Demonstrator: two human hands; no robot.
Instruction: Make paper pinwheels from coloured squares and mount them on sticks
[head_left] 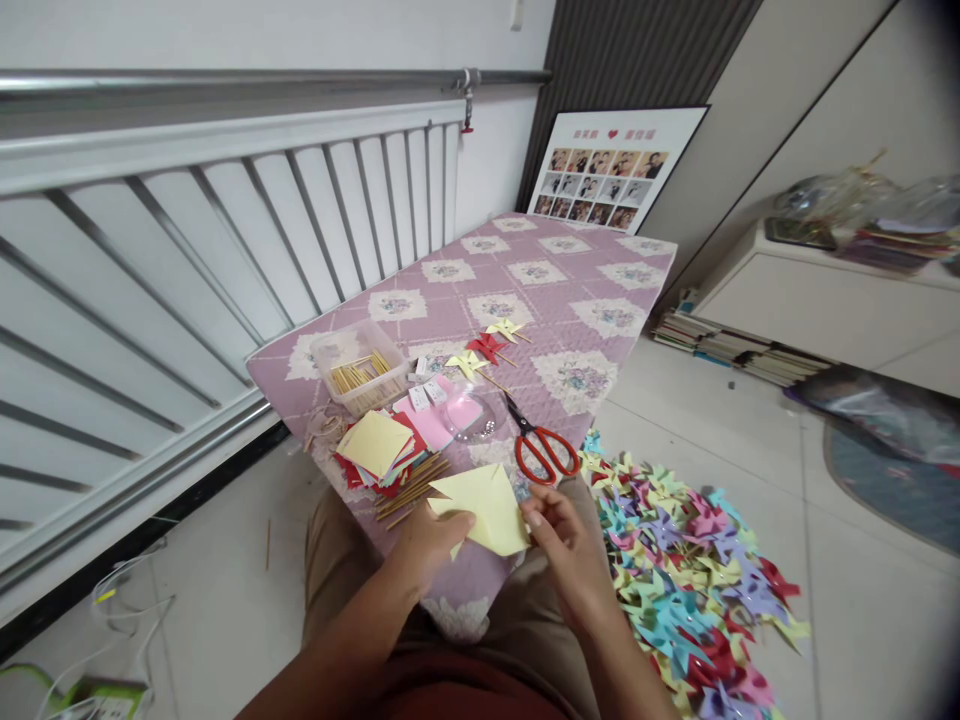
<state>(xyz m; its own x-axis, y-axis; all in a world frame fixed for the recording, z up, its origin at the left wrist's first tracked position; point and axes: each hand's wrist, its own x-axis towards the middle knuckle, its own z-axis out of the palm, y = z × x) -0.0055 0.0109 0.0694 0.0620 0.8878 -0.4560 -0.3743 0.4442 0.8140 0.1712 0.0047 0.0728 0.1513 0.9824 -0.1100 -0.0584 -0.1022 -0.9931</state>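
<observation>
Both of my hands hold a pale yellow paper sheet [485,507], cut and partly folded, above my lap at the near end of a quilted mat. My left hand [426,549] grips its left edge, and my right hand [564,540] pinches its right edge. Just beyond the paper lie red-handled scissors [543,447], a stack of yellow and red paper squares [377,449] and loose wooden sticks [409,487]. Three finished pinwheels [486,347], yellow and red, lie farther up the mat.
A clear plastic box of sticks [359,378] and a clear round lid [471,414] sit on the pink floral mat [540,275]. A big pile of coloured pinwheels [686,585] covers the floor at right. A white railing [187,260] runs along the left; stacked books [731,350] and a low cabinet [832,300] stand at right.
</observation>
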